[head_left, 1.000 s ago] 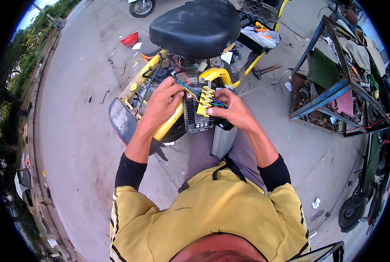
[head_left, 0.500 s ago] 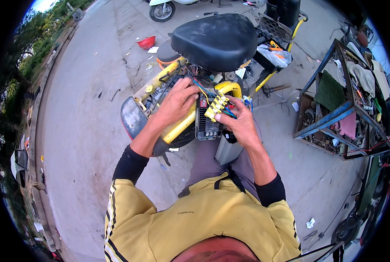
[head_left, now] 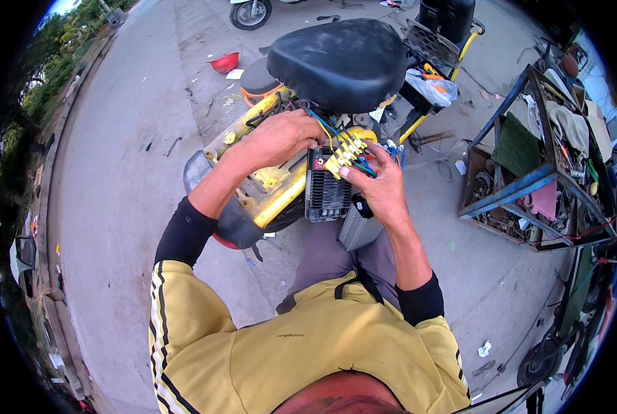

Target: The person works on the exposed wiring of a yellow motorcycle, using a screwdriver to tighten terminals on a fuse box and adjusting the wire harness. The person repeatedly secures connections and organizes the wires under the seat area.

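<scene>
My right hand [head_left: 384, 185] pinches a yellow strip with a row of pale terminals [head_left: 345, 157], apparently a terminal block, tilted in front of the scooter's opened body. Blue, green and yellow wires [head_left: 326, 125] run from beneath the seat toward it. My left hand [head_left: 283, 139] reaches in over the yellow scooter frame [head_left: 284, 200], its fingers curled near the wires. What those fingertips hold, if anything, is hidden. Below both hands sits a black finned box [head_left: 328, 192], with a grey metal box [head_left: 360, 233] beside it between my legs.
The black seat [head_left: 336, 65] stands just beyond my hands. Plastic bags and tools lie in a black basket [head_left: 419, 96]. At right is a metal rack [head_left: 515, 190] filled with parts. A red bowl-shaped object [head_left: 224, 63] and scattered tools lie on the pavement at left.
My left hand has shifted slightly up and turned flatter, its elbow swinging outward. My right hand has raised the yellow strip a little. The view has shifted slightly.
</scene>
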A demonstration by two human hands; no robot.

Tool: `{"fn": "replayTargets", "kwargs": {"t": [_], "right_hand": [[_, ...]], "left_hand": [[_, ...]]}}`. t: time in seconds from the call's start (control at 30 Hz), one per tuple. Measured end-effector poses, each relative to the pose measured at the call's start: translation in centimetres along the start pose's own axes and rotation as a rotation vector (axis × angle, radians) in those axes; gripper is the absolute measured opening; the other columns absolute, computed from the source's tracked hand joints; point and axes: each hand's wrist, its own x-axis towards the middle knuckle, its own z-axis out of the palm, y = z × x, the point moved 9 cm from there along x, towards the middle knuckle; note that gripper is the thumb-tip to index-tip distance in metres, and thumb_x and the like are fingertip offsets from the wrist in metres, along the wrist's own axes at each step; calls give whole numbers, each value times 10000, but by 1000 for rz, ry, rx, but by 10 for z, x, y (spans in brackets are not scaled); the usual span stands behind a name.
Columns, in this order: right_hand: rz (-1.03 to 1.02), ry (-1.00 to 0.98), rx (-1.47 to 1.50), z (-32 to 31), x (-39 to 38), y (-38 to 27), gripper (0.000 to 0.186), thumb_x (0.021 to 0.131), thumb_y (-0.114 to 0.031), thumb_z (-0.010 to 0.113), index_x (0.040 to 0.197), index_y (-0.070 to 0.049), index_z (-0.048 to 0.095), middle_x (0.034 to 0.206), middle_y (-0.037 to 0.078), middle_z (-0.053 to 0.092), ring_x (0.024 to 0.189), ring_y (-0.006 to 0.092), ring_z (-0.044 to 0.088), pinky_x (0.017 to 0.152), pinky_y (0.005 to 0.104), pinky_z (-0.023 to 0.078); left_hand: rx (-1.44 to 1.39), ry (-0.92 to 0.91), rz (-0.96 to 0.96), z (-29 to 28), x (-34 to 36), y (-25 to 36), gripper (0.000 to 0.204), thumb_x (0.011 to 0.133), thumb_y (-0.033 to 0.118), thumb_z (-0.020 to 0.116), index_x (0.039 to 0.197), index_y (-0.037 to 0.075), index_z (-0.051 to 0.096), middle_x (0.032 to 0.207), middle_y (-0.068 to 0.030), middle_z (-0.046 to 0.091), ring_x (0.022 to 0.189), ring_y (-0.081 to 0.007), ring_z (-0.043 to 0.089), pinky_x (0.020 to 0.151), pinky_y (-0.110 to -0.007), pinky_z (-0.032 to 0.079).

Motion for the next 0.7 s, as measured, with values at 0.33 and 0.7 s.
{"fn": "replayTargets", "kwargs": {"t": [0.33, 0.7], "right_hand": [[-40, -43, -56, -3, 12, 5, 751, 873, -35, 911, 1528, 76, 561, 1272, 141, 759, 1120, 175, 753, 993, 312, 604], [-38, -46, 37, 3, 15, 7, 774, 888, -1, 892, 1563, 77, 522, 1210, 130, 777, 1082, 158, 760, 935, 291, 617]], "left_hand": [[-70, -316, -22, 5, 25, -5, 227, 1003, 99, 693, 1210, 46, 770, 1204, -143, 752, 1228, -375, 687, 1051, -501, 525], [-12, -461, -92, 2, 41, -16, 184, 1031, 157, 705, 1139, 12, 735, 1020, -178, 760, 1065, -394, 722, 958, -513, 540]]}}
